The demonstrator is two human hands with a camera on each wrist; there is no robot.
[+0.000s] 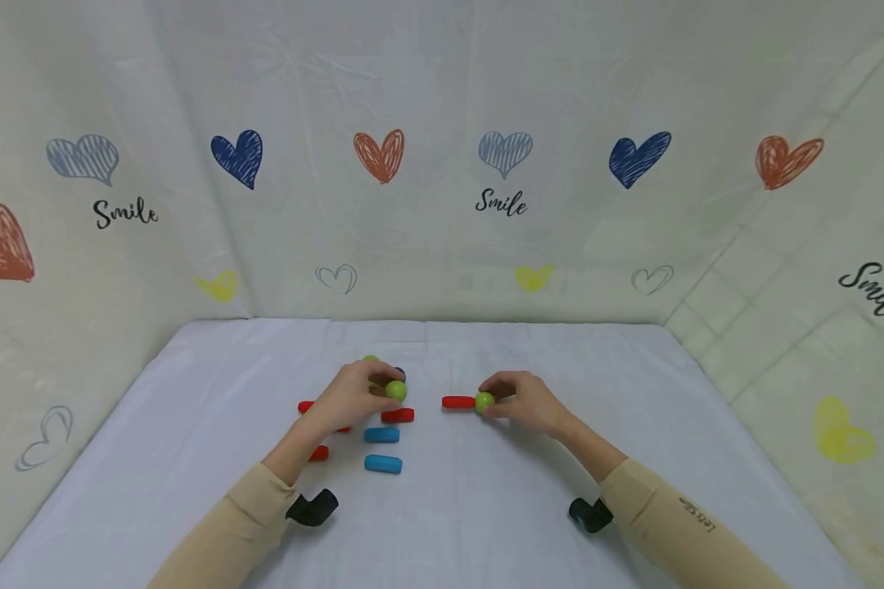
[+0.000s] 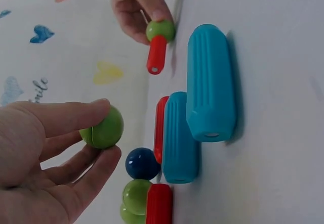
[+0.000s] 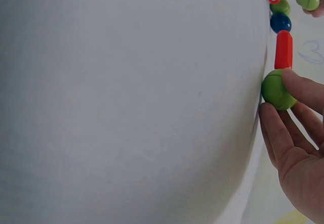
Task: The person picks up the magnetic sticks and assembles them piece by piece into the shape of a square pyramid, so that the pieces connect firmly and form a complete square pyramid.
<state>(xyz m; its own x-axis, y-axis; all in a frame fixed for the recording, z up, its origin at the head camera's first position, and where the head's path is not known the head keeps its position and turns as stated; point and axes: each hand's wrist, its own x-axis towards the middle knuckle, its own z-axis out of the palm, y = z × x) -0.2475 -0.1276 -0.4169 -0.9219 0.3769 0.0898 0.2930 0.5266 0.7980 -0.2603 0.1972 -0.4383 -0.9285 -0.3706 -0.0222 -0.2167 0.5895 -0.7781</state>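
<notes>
My left hand (image 1: 357, 391) pinches a green ball (image 2: 105, 128) between thumb and fingers, raised over the scattered pieces. Below and around it lie a red rod (image 1: 398, 415), a dark blue ball (image 2: 142, 163) and more green balls (image 2: 135, 196). To the right, my right hand (image 1: 526, 402) pinches another green ball (image 3: 278, 90). A red rod (image 1: 458, 402) joins that ball end to end and points left toward the other hand. In the right wrist view the joined ball sits close to the white tabletop; whether it touches cannot be told.
Two blue rods (image 1: 383, 464) lie on the white table (image 1: 486, 523) nearer to me. Further red rods (image 1: 320, 453) are partly covered by the left arm. Black wrist-mounted pieces (image 1: 313, 508) stick out beside both sleeves. A heart-printed cloth (image 1: 442, 245) stands behind the table.
</notes>
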